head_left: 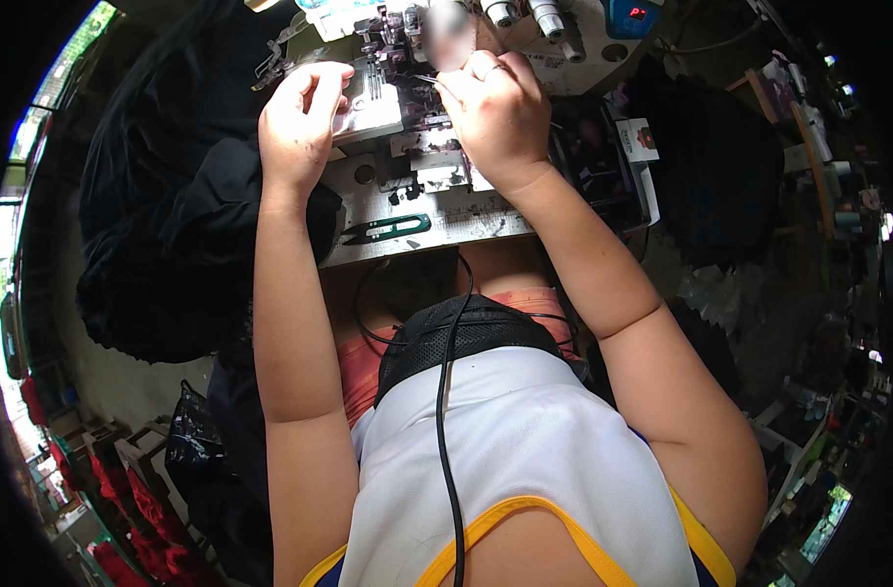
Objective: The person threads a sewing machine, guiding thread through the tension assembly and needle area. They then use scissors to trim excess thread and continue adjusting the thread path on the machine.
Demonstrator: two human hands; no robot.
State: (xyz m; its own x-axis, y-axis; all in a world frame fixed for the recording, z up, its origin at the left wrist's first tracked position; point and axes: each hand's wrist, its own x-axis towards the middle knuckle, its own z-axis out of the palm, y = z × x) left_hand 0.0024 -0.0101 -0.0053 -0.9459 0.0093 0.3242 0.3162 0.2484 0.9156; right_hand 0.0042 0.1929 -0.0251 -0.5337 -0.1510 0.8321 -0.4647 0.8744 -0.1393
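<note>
At the opened front of a sewing machine (432, 147), both my hands are raised over its metal parts. My right hand (502, 115) is closed in a pinch on slim pointed tweezers (425, 78), whose tips point left into the machinery. To the left, my left hand (302, 122) has its fingers curled and pressed together beside a bright metal plate (376, 108); whatever they pinch, if anything, is too small to make out. Green-handled thread snips (393, 228) lie on the machine bed's near edge, below both hands.
Black fabric (173, 225) is heaped at the left, and more dark cloth (706, 166) hangs at the right. A dark-screened device (595, 161) stands beside my right wrist. A blue control box (630, 16) with a red display sits at the far right. A black cable (446, 391) runs down my front.
</note>
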